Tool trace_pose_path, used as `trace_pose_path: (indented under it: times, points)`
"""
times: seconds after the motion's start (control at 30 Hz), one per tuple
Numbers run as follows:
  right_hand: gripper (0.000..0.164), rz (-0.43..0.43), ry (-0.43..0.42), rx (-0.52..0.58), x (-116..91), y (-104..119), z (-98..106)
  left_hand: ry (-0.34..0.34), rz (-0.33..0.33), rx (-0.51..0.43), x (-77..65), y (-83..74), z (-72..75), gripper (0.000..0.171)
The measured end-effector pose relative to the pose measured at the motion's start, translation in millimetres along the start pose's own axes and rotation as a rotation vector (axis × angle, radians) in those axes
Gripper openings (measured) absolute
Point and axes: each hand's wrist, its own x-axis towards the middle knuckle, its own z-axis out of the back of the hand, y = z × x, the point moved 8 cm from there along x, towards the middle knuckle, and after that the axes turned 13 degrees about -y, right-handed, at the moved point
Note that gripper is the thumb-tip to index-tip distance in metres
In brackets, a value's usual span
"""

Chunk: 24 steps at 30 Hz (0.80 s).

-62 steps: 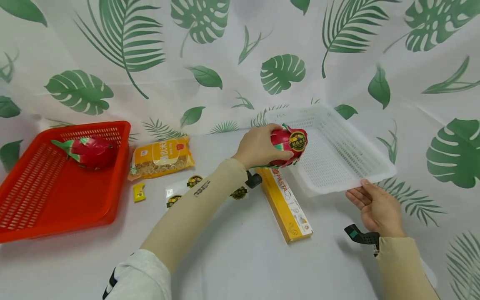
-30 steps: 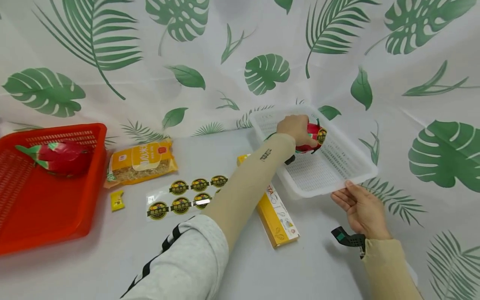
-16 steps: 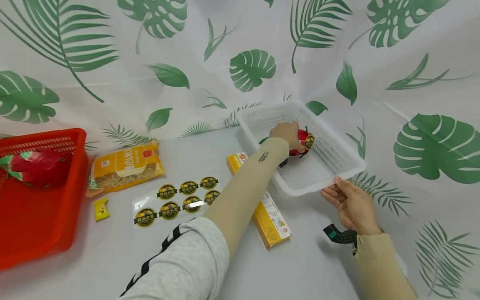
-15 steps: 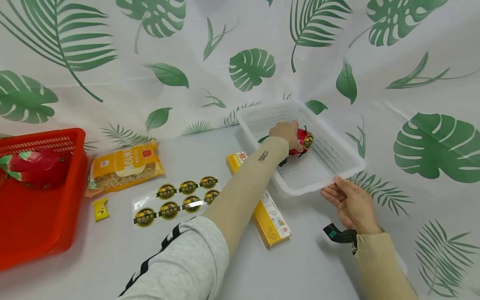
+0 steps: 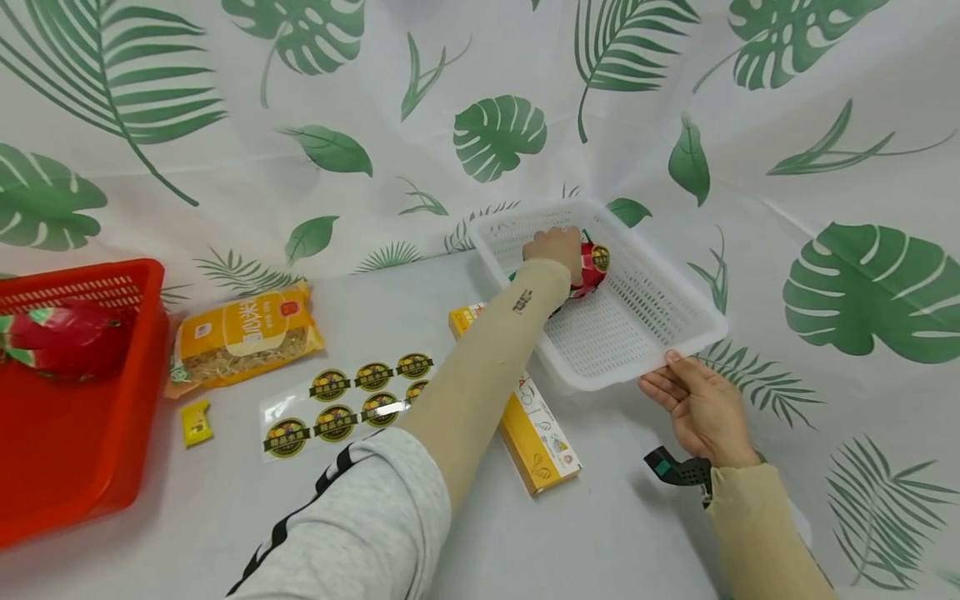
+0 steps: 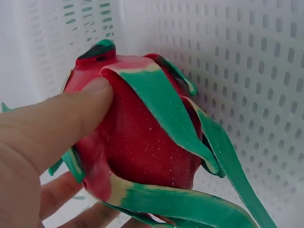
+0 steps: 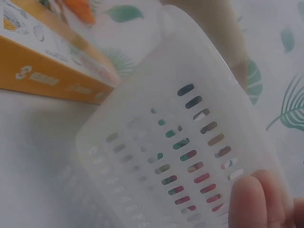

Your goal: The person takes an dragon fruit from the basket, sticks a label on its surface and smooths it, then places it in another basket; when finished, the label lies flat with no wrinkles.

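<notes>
Left hand [image 5: 553, 248] inside the white basket [image 5: 622, 343], gripping a dragon fruit [image 5: 593, 271]: thumb pressed to the red skin, other fingers curled round its far side. The fruit is in the back half of the basket, green scales splayed, with a round dark-and-gold sticker [image 5: 600, 257] on its right end. Whether its underside touches the basket floor I cannot tell; hand and scales block the view. Right hand [image 5: 705, 412] pinches the rim at the basket's front right corner, thumb at the rim, fingers below it against the outer wall. The basket is towards the back right corner of the worktop [image 5: 187, 517], just beside a long pasta box [image 5: 536, 442] (yellow side, white printed top), which lies aslant and is partly covered by the left forearm [image 5: 483, 375]. Towards the back edge, left of centre: a yellow food bag [image 5: 243, 337], lying flat. In front of its left end, a small yellow packet [image 5: 197, 423]. Right of the packet, a clear sheet of round stickers [image 5: 335, 422], its right end hidden by the forearm. Towards the left edge, a red basket [image 5: 138, 400] with a second dragon fruit [image 5: 71, 337] near its back right corner. Behind the back edge rises a leaf-printed cloth [image 5: 498, 137].
</notes>
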Motion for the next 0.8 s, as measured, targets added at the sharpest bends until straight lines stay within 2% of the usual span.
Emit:
trace_pose_path:
  times: [0.23, 0.37, 0.5, 0.6, 0.8]
  points:
    - [0.019, 0.001, 0.013, 0.001, 0.1, -2.8, -9.1, 0.051, 0.036, -0.022, 15.2, 17.1, -7.2, 0.046]
    - [0.018, -0.008, 0.012, 0.004, 0.9, -2.6, -10.6, 0.057, 0.031, -0.060, 18.8, 24.1, -4.9, 0.046]
    - [0.019, -0.026, 0.015, 0.022, 0.7, -3.1, -10.2, 0.069, 0.002, -0.132, 9.9, 30.4, 5.8, 0.057]
    - [0.020, -0.023, 0.019, 0.041, 0.5, -2.6, -9.6, 0.064, -0.035, -0.213, -2.8, 33.7, 20.8, 0.060]
    - [0.020, -0.013, 0.004, 0.077, -0.8, 0.6, -3.0, 0.032, -0.144, -0.319, -27.7, 39.4, 43.2, 0.044]
